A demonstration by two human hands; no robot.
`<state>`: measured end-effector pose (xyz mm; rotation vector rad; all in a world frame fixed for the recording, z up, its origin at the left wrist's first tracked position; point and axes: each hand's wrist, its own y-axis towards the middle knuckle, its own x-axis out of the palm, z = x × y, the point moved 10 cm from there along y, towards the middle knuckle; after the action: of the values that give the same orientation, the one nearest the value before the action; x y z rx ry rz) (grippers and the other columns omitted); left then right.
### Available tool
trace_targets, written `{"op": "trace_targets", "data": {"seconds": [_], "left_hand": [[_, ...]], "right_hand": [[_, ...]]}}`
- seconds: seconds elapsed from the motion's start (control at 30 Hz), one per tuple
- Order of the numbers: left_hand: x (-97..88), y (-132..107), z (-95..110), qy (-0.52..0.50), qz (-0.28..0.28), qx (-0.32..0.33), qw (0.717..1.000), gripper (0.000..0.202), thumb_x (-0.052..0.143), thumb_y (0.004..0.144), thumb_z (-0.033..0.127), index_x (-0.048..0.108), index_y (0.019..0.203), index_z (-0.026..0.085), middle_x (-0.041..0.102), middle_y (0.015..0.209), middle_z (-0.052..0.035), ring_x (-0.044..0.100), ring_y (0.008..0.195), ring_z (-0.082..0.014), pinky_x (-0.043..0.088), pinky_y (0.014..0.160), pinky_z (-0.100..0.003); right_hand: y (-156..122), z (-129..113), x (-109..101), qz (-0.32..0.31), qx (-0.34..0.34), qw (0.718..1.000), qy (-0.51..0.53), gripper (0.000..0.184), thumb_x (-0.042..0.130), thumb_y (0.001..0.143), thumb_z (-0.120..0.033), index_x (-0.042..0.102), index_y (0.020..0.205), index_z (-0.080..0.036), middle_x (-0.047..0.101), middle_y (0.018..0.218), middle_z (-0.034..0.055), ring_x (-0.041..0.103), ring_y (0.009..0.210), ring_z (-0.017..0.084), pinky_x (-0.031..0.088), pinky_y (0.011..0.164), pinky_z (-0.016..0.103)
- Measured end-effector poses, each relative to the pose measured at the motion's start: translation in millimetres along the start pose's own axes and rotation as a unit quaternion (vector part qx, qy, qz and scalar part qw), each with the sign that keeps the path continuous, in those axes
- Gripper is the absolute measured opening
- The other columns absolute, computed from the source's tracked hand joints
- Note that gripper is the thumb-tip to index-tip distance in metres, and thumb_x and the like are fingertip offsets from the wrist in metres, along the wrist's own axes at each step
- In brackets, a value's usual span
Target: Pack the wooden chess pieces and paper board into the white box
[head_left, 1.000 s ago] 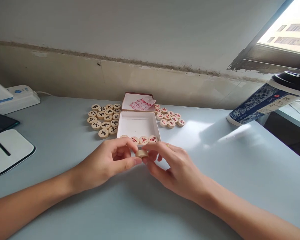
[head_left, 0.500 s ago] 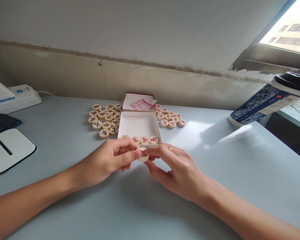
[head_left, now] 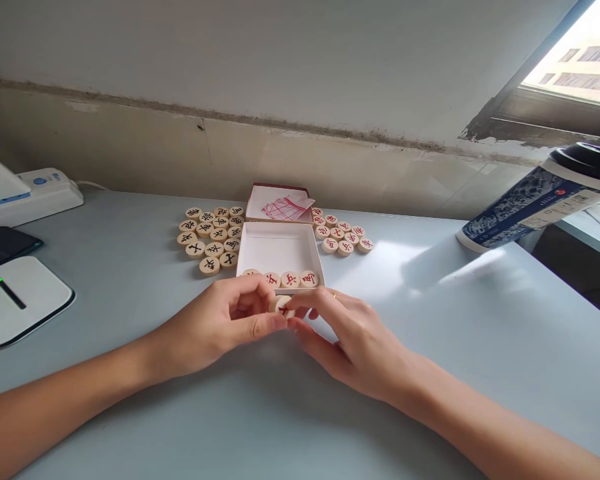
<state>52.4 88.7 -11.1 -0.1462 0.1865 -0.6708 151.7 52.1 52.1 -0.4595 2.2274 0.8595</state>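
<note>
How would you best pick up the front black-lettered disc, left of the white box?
Come from above on the near-left: the disc lies flat, so only its thin rim offers grip, and other discs crowd its far and right sides. Probably slide it clear, then pinch.

Left edge, near to far: flat white device (head_left: 20,303) with a lit green bar; dark phone (head_left: 3,243); white power strip (head_left: 35,193) with a blue button. Far right: blue-and-white patterned cylinder (head_left: 525,207), dark-capped, seen tilted, below a bright window (head_left: 575,60). Pale grey table (head_left: 480,333); stained wall (head_left: 280,80) behind.
</note>
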Motion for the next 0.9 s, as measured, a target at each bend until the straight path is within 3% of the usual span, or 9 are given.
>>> {"op": "trace_targets", "data": {"seconds": [0.13,0.37,0.63,0.77,0.9], "left_hand": [[2.5,-0.9,-2.5,0.003,-0.013,-0.009,1.0,0.029,0.07,0.082,0.039,0.052,0.074,0.018,0.045,0.071,0.0054,0.043,0.066,-0.0086,0.035,0.059,-0.019],[5.8,0.1,-2.5,0.001,-0.03,-0.004,1.0,0.031,0.069,0.083,0.038,0.048,0.073,0.019,0.041,0.07,0.0061,0.038,0.065,-0.0085,0.032,0.059,-0.02],[6.5,-1.4,-4.3,0.035,-0.034,-0.015,0.999,0.028,0.068,0.085,0.035,0.048,0.073,0.019,0.04,0.07,0.0061,0.036,0.065,-0.0097,0.03,0.058,-0.022],[4.9,-0.7,-4.6,0.048,-0.03,-0.012,0.998,0.027,0.069,0.083,0.037,0.051,0.074,0.019,0.044,0.069,0.0063,0.038,0.064,-0.0093,0.032,0.058,-0.021],[0.3,-0.5,-3.9,0.043,-0.007,-0.005,0.999,0.027,0.069,0.082,0.044,0.055,0.083,0.022,0.044,0.068,0.0068,0.041,0.063,-0.0091,0.034,0.057,-0.02]], "right_hand": [[0.1,1.8,3.0,-0.009,0.01,1.0,0.012,0.007,0.051,0.094,-0.015,0.051,0.099,-0.019,0.069,0.089,0.0035,0.063,0.071,0.013,0.051,0.061,0.026],[1.7,6.4,5.4,-0.019,0.027,0.998,0.051,0.029,0.053,0.092,-0.009,0.051,0.118,-0.021,0.07,0.097,0.0023,0.064,0.076,0.012,0.053,0.068,0.026],[2.2,11.8,10.8,-0.046,0.057,0.993,0.088,0.023,0.053,0.09,-0.01,0.055,0.111,-0.02,0.069,0.095,0.0027,0.063,0.079,0.013,0.054,0.07,0.028],[0.6,19.1,11.8,-0.042,0.081,0.988,0.124,0.018,0.057,0.085,-0.01,0.053,0.1,-0.019,0.066,0.086,0.0004,0.06,0.072,0.012,0.053,0.069,0.029],[-1.5,25.2,8.2,-0.024,0.105,0.989,0.098,0.02,0.06,0.079,-0.009,0.047,0.088,-0.021,0.06,0.08,-0.0026,0.053,0.065,0.01,0.051,0.064,0.026]]}}
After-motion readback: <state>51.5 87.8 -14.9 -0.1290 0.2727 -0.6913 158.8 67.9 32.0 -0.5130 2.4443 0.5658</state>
